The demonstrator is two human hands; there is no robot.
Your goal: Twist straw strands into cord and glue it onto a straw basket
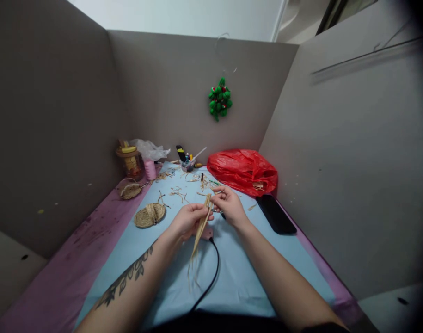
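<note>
My left hand (191, 219) is closed around a bundle of straw strands (201, 225) at the middle of the table, its loose ends trailing down toward me. Close beside it, my right hand (229, 203) pinches at the upper end of the same straw strands, thumb and forefinger together. A pink device (207, 232) with a black cable (215, 273) lies partly hidden under the left hand. Left of my hands rests a small woven straw slipper (150, 215) with a band across it. Behind it sits another small woven straw piece (130, 190).
Straw scraps (178, 194) litter the blue cover (239, 286). A red plastic bag (242, 169) and a black phone (275, 215) lie at right. At back left stand a jar (131, 163), a pink thread spool (150, 170) and a pen cup (188, 164). Grey partitions (183, 92) enclose the table.
</note>
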